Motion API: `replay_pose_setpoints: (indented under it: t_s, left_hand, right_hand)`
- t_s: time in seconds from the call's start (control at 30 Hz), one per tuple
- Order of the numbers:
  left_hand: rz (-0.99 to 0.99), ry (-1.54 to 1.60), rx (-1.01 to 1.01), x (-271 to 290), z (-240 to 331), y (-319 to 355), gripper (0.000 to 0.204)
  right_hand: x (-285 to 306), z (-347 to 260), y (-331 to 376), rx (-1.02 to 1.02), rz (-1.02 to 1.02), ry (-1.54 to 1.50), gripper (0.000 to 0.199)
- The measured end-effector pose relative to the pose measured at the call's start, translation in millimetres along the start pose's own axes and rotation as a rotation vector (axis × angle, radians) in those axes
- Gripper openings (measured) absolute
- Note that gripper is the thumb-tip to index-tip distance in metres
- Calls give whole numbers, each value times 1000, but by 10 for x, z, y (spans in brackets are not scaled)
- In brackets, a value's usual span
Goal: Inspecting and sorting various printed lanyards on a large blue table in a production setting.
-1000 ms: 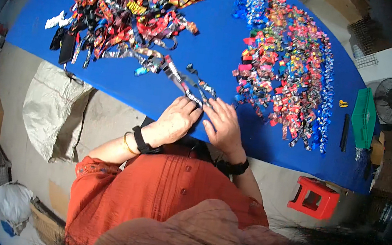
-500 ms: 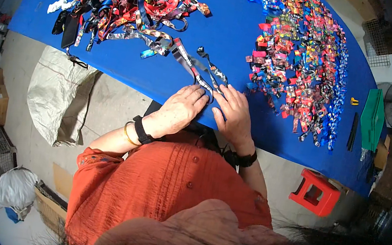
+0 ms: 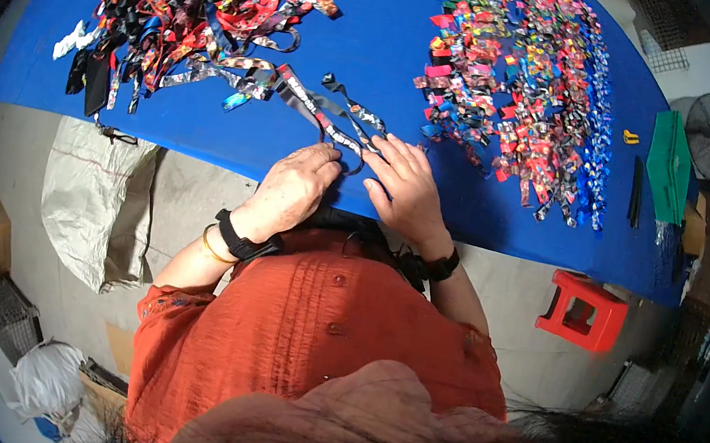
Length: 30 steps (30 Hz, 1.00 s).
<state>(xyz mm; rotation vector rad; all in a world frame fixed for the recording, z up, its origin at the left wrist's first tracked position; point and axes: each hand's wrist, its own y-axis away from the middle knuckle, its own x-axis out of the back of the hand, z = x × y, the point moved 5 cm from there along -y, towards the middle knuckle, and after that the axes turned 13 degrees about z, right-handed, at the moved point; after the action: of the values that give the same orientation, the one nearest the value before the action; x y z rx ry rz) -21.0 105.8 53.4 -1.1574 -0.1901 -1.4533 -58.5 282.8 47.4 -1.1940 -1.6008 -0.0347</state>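
A red, grey and black printed strap [image 3: 310, 103] runs from the loose straps toward my hands near the table's front edge. Its near end curves in a dark loop between them. My left hand [image 3: 295, 185] is closed, its fingers curled at this loop and seeming to pinch it; the fingertips are partly hidden. Stretched out flat, the fingers of my right hand [image 3: 404, 188] rest with their tips on or beside the strap's near end. A twisted dark strap [image 3: 356, 111] reaches to the right fingertips.
A tangled heap of colourful straps [image 3: 193, 21] covers the far left of the blue table [image 3: 213, 138]. Rows of bundled straps [image 3: 468, 79] lie at right, near a yellow tool [image 3: 630, 138] and green tray [image 3: 669, 169]. A red stool [image 3: 583, 312] and pale sack [image 3: 97, 201] stand on the floor.
The whole view has shifted, so table items appear further left. My left fingers have curled in more and drawn slightly away from the right hand. The right fingers stay stretched over the strap.
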Motion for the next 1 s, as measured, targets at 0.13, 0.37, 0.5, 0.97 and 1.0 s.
replay_pose_setpoints:
  t_s: [0.13,0.37,0.5,0.97,1.0]
  left_hand:
    - [-6,14,-3,4,3,-15,22]
    - [48,-148,124,294,-222,-64,12]
    - [140,-257,123,612,-390,-274,12]
    - [549,-635,199,1714,-1133,-718,16]
    - [563,-571,177,1663,-1106,-718,16]
  right_hand:
    - [37,2,44,-40,19,-5,40]
    - [1,50,112,-64,76,-77,41]
    - [23,46,143,-59,54,-59,40]
    - [56,23,132,-54,78,-91,38]
    - [60,18,126,-52,77,-93,38]
